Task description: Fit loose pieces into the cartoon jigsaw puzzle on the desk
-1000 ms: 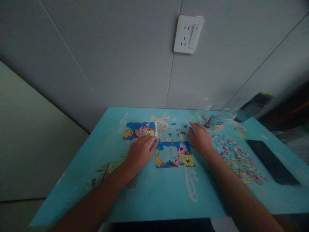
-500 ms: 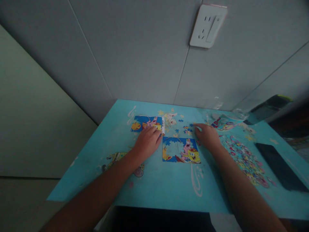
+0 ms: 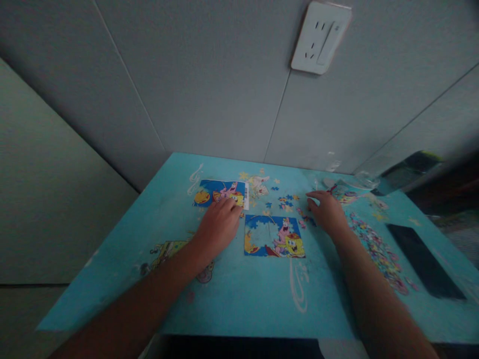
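Observation:
A partly assembled jigsaw puzzle (image 3: 293, 244) lies on the blue table, its cartoon frame joined around an unfilled middle. Behind it to the left is the picture card (image 3: 207, 186) with the cartoon scene. My left hand (image 3: 220, 224) rests at the card's lower right corner, fingers curled together; what they hold, if anything, is hidden. A small puzzle piece (image 3: 241, 215) shows by its fingertips. To the right, my right hand (image 3: 326, 212) hovers with thumb and forefinger apart and nothing visible between them. Loose blue puzzle pieces (image 3: 286, 204) lie just left of it.
A heap of mixed puzzle pieces (image 3: 377, 249) spreads right of my right forearm. Beyond it lies a dark flat slab (image 3: 424, 262). A clear container with a printed label (image 3: 346, 193) stands at the back right, near the wall (image 3: 209, 89) and its socket (image 3: 322, 37).
My view has shifted slightly, so the table sits a little further left. My right hand has drawn back slightly to the right from the loose blue pieces. My left hand stays by the card.

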